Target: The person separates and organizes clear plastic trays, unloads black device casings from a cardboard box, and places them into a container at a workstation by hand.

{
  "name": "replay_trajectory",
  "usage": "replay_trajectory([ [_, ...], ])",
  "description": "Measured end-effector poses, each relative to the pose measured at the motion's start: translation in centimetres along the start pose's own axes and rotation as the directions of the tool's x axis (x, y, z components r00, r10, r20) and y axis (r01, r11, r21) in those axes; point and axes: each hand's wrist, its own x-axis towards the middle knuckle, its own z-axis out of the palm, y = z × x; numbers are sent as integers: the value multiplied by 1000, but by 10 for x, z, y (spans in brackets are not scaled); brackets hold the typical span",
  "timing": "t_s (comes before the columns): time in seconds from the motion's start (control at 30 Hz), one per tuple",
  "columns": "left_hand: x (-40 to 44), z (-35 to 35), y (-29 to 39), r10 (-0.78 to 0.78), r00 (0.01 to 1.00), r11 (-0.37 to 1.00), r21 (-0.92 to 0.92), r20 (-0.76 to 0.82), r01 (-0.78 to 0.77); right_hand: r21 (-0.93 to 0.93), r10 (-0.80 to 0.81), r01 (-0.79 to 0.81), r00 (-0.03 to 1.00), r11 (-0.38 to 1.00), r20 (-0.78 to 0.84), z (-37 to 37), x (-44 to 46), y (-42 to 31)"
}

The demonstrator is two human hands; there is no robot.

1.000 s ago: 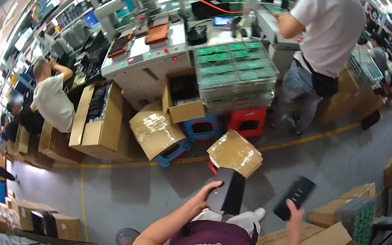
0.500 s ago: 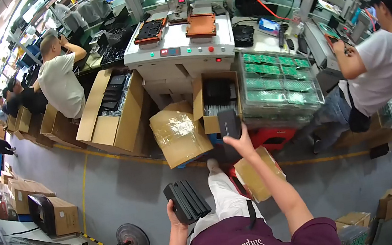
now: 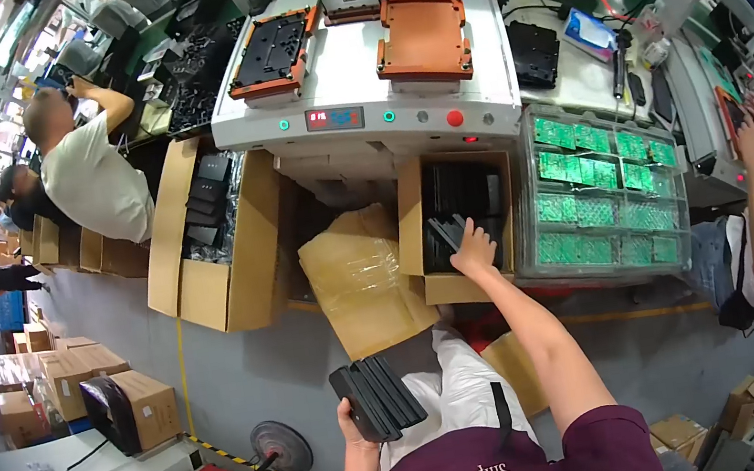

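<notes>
My left hand (image 3: 357, 423) is closed around a stack of several flat black plastic casings (image 3: 379, 397), held on edge above my lap. Out in front, my right hand (image 3: 476, 250) reaches over the near edge of an open cardboard box (image 3: 412, 230). Between its thumb and fingers is a black plastic casing (image 3: 444, 234), tilted at the mouth of the box. More black casings (image 3: 462, 187) stand packed inside. My fingers partly hide the lower end of the held piece.
A taped carton (image 3: 370, 285) leans left of the box; a larger carton (image 3: 202, 294) of black parts stands beyond it. Clear trays of green circuit boards (image 3: 598, 195) are stacked on the right. Ahead is a white machine (image 3: 284, 125) with orange fixtures (image 3: 422, 36). Co-workers (image 3: 90, 179) sit at both sides.
My right hand has moved forward with a black casing, from in front of the box to its opening. The view has come closer to the machine. My left hand still holds its stack.
</notes>
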Motion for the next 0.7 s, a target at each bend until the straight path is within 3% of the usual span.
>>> replay_trajectory([
  [0.07, 13, 7, 1, 6, 999, 1000, 15, -50, -6, -16, 24, -23, 999, 1000, 31, 15, 16, -16],
  [0.17, 28, 15, 1, -16, 997, 999, 47, -80, 20, 81, 190, -188, 982, 979, -15, 44, 30, -33],
  [0.27, 53, 18, 4, -92, 993, 993, 69, -71, 97, 263, 185, -222, 970, 939, 158, 68, 23, -33],
  [0.3, 65, 20, 4, -128, 990, 989, 66, -57, 132, 382, 139, -238, 953, 893, 269, 74, 28, -31],
  [0.33, 80, 18, 5, -142, 988, 987, 65, -62, 146, 501, 72, -191, 966, 844, 247, 85, 32, -24],
  [0.4, 106, 17, 7, -280, 957, 957, 52, -74, 284, 805, -142, -151, 949, 574, 280, 88, 38, 5],
  [0.43, 126, 42, 0, -267, 962, 957, 98, -55, 272, 726, -60, -122, 974, 677, 219, 83, 36, 13],
  [0.47, 152, 34, -1, -293, 944, 938, 146, -150, 314, 720, -45, -129, 975, 681, 217, 79, 38, 21],
  [0.5, 173, 25, -3, -308, 917, 916, 182, -254, 358, 798, -76, -139, 971, 586, 225, 77, 36, 29],
  [0.57, 213, 74, -19, -354, 900, 862, 285, -253, 419, 918, -152, -133, 968, 373, 202, 63, 29, 36],
  [0.6, 238, 80, -29, -456, 857, 809, 289, -241, 512, 915, -148, -138, 967, 380, 208, 61, 30, 44],
  [0.67, 269, 116, -55, -537, 813, 756, 298, -227, 582, 825, -287, -557, 809, -98, 512, 58, 37, 58],
  [0.7, 290, 112, -73, -552, 806, 741, 316, -214, 592, 809, -231, -559, 824, -180, 518, 7, 22, 39],
])
